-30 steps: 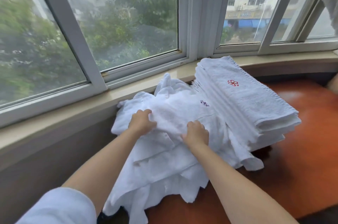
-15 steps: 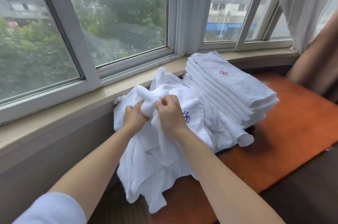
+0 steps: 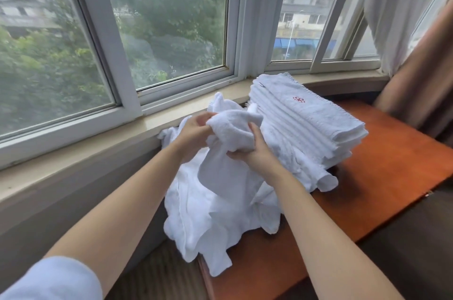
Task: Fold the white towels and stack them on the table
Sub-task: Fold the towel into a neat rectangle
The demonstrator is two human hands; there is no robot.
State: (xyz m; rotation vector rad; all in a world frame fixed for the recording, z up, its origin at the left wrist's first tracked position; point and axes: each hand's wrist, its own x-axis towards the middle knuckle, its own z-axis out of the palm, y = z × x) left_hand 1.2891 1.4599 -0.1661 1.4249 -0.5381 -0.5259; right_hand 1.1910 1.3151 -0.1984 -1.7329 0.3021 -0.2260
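Observation:
A loose white towel is bunched up between both hands above a heap of unfolded white towels. My left hand grips the towel's upper left part. My right hand holds its lower right part, fingers curled into the cloth. The heap spills over the left end of the orange-brown table. To the right stands a neat stack of folded white towels, with a red emblem on the top one.
A stone window sill and white window frames run along the back, touching the towels. A white sheer curtain and a brown curtain hang at the right. Dark floor lies below the table's front edge.
Both hands went from pressing on the heap to gathering one towel and lifting it. The view has swung to the right, showing more of the curtains.

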